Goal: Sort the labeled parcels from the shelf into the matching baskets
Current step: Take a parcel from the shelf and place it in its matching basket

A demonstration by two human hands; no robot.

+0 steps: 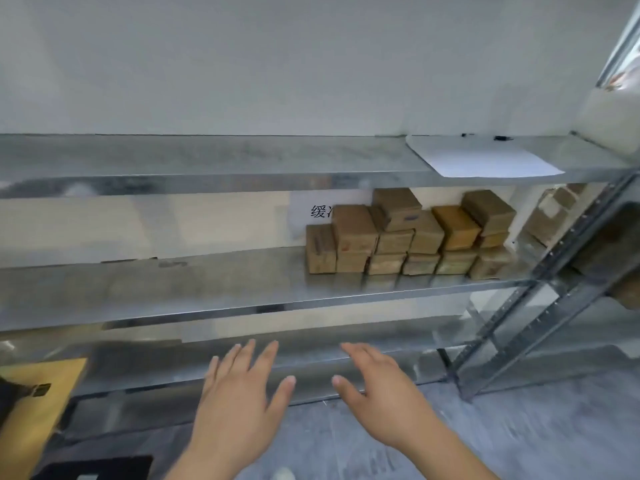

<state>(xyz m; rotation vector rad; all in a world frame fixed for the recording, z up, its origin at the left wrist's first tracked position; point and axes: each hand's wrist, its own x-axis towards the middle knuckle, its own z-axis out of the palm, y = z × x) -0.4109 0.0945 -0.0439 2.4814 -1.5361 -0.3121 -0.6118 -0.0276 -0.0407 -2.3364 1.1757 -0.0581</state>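
Note:
Several brown cardboard parcels (408,237) are stacked at the right end of the middle shelf (173,289) of a metal rack. My left hand (239,403) and my right hand (377,400) hover side by side below that shelf, palms down, fingers straight and spread, holding nothing. Both hands are well below and left of the parcel stack. No basket is in view.
A white sheet of paper (485,157) lies on the top shelf at the right. A second rack (554,271) with more brown parcels (554,209) stands at the right. A yellow-brown box (38,410) sits at the lower left. A paper sign (322,213) hangs behind the stack.

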